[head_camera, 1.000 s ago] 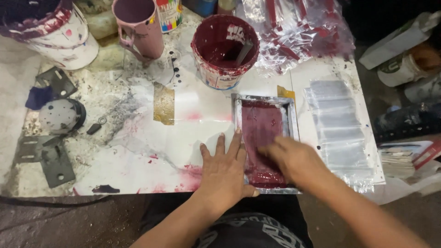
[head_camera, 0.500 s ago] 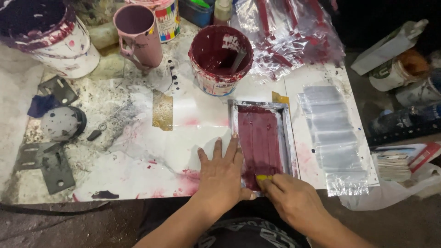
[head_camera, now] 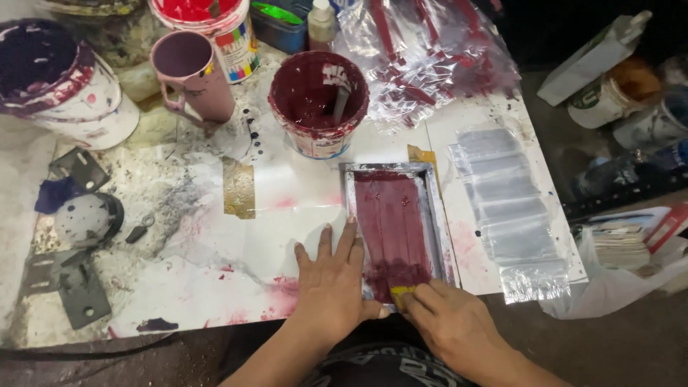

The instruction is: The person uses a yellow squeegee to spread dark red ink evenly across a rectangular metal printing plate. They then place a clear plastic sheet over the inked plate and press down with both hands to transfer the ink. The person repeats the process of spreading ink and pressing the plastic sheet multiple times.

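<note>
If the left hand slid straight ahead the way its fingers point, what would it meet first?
Probably the dark red paint bucket. The left hand lies flat beside the screen frame, fingers pointing up the table; only stained tabletop lies between, though its fingers already touch the frame's edge.

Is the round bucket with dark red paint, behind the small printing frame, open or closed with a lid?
Open. The paint bucket has no lid: its dark red inside shows, and a stirring stick stands in it.

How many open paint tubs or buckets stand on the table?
3: a white bucket at far left, a red-filled tub at the top edge, a maroon tub above the screen frame. More may sit out of frame.
</note>
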